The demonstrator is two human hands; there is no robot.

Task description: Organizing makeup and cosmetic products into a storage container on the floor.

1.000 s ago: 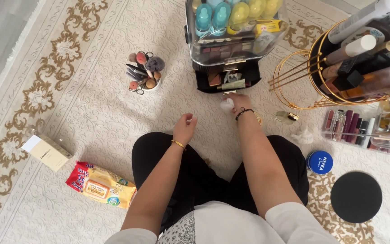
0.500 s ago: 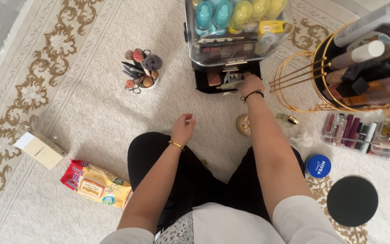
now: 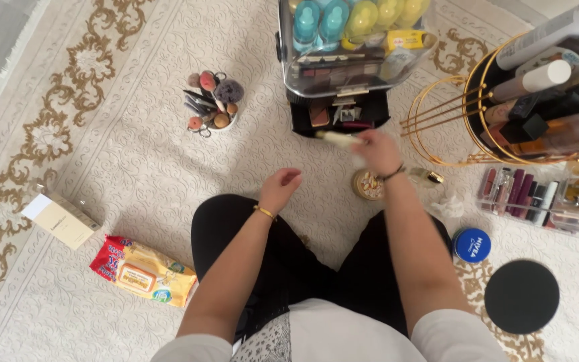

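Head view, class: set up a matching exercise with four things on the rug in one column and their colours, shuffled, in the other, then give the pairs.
Things:
1. round tin
2. flat disc
3. wipes packet
4. small box

Colours:
A. black
B. cream
C. blue
D. red and yellow

Pairs: 1-C, 2-A, 3-D, 4-B

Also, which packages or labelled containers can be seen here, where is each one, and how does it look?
Wipes pack: on carpet, left of knees; flat, red and yellow.
Carton: far left; slim, cream with white end.
Round tin: right of knee; blue, white lettering.
Yellow label: inside the clear organiser, top centre.
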